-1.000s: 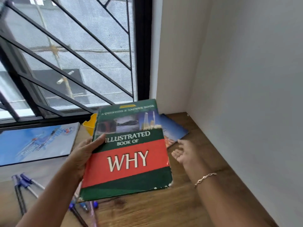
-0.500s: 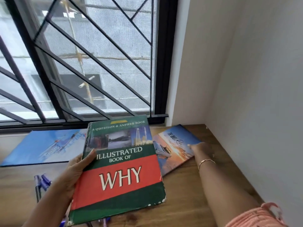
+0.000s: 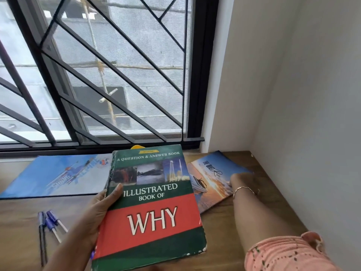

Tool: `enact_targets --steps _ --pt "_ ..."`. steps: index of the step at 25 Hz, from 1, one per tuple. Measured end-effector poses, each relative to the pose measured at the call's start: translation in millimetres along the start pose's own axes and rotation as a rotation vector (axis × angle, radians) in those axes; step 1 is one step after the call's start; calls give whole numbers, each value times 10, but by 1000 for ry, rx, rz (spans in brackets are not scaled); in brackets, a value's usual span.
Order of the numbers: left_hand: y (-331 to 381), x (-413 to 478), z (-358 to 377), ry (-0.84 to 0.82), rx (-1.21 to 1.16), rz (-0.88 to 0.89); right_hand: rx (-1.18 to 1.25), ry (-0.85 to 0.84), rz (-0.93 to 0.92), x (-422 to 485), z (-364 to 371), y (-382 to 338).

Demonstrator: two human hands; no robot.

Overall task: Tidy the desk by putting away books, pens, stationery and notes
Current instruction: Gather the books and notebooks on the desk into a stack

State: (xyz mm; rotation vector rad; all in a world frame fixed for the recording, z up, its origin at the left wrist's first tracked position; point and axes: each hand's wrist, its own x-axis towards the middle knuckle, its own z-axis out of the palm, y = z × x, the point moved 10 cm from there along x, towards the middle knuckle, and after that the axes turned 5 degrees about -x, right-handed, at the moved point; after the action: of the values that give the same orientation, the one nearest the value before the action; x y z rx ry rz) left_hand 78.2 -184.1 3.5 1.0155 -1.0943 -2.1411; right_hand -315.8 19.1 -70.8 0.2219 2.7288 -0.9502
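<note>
My left hand (image 3: 99, 210) grips a large green and red book titled "Illustrated Book of Why" (image 3: 152, 222) by its spine side and holds it tilted above the wooden desk (image 3: 220, 235). My right hand (image 3: 242, 181) reaches to the desk's far right corner. It lies on the right edge of a thin book with a blue sky and sunset cover (image 3: 211, 177), which rests flat on the desk. The fingers point away from me, so I cannot tell whether they grip this cover.
A flat blue folder (image 3: 58, 177) lies along the window sill at the left. Several blue pens (image 3: 50, 223) lie loose at the front left. A yellow object (image 3: 137, 147) peeks out behind the held book. White walls (image 3: 302, 133) close the right side, and a barred window (image 3: 117, 75) the back.
My right hand has stretched forward from beside the held book onto the sunset-cover book in the corner. The left hand still holds the big book, which has come slightly lower and nearer.
</note>
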Motion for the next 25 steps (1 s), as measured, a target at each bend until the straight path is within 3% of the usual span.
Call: enact_targets --steps 3,10,14,18,21,25 --pt "-33 -23 -5 20 66 -27 -18 135 -4 -108 -187 22" --pt "-90 -110 78 -9 64 -73 589 125 -148 -233 -265 -3" --pt "-37 -159 137 -18 46 -69 680 122 -327 -237 -730 -174" --pt "-15 -236 342 -80 35 -58 744 -146 -513 -481 -1011 -540" --pt "-41 -292 482 -110 27 -64 638 -350 -612 -925 -1036 -756" --pt "-96 -381 450 -87 23 -60 614 -588 -573 -1415 -849 -777"
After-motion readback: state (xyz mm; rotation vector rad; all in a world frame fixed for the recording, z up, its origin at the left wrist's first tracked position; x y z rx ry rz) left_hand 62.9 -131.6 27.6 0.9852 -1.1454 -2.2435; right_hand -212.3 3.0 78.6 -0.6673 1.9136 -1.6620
